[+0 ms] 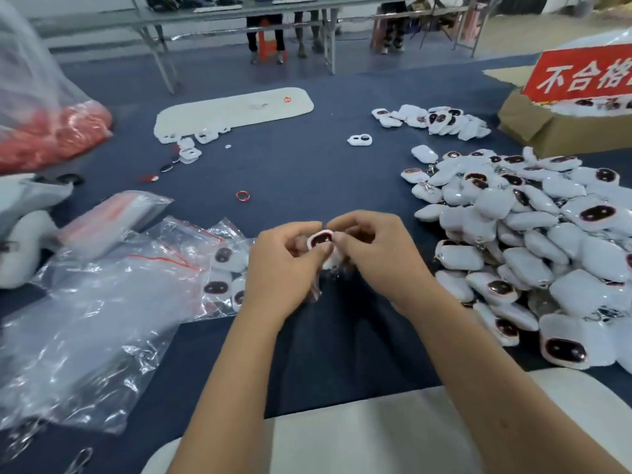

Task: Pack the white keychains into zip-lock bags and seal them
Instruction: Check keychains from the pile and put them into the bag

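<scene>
Fingers: those of the left hand (284, 265) and the right hand (372, 248) are curled and meet around one white keychain (320, 239), thumbs pinching its upper edge.
Held keychain: one, dark face toward the camera, above the blue table (301, 172), between the two piles; whether a bag is around it cannot be told.
Unpacked keychains: one large heap (533, 241) to the right, too many to count; one smaller cluster (441, 119) further back.
Packed keychains: at least three dark faces show inside clear bags (222, 268) just left of the left hand.
Zip-lock bags: one stack (113, 217) with red strips, far left.
Cardboard box: one (547, 128), carrying one red sign (581, 73).
Red ring: one (242, 196), lying alone beyond the hands.
</scene>
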Motion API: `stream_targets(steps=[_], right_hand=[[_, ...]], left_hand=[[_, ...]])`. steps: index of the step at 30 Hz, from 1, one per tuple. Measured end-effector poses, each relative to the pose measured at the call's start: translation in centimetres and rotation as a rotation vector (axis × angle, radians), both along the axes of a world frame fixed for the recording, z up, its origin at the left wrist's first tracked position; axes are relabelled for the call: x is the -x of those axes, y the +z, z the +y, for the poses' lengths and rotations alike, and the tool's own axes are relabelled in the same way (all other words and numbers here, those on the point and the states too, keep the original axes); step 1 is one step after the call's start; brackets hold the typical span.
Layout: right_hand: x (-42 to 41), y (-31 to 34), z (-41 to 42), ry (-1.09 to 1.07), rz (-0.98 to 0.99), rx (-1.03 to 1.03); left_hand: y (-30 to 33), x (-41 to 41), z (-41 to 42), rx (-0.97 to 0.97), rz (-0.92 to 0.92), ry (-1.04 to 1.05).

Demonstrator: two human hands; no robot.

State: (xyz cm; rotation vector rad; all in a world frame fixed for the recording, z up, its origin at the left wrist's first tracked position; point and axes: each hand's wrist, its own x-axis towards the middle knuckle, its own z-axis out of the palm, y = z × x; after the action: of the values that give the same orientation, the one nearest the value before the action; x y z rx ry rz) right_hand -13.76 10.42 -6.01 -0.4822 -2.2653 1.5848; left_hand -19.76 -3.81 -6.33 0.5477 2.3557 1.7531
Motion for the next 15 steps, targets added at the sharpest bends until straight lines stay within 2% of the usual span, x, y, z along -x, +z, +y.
stream_targets(steps=[2, 4, 9, 15], right_hand=[[0.0, -1.0, -1.2, 0.094, 0.022, 0.16], [0.1, -1.9, -1.9, 0.141, 0.062, 0.221], [0.3, -2.4, -1.3, 0.242, 0.092, 0.204], [0.8, -3.2, -1.3, 0.244, 0.121, 0.21]], left_hand=[[-0.7, -0.1, -2.2, -0.036, -0.078, 0.018], [-1.1, 0.2, -3.5, -0.08, -0.14, -0.009], [-1.1, 1.2, -3.6, -0.087, -0.142, -0.078], [-1.3, 1.8, -3.5, -0.079, -0.116, -0.069]])
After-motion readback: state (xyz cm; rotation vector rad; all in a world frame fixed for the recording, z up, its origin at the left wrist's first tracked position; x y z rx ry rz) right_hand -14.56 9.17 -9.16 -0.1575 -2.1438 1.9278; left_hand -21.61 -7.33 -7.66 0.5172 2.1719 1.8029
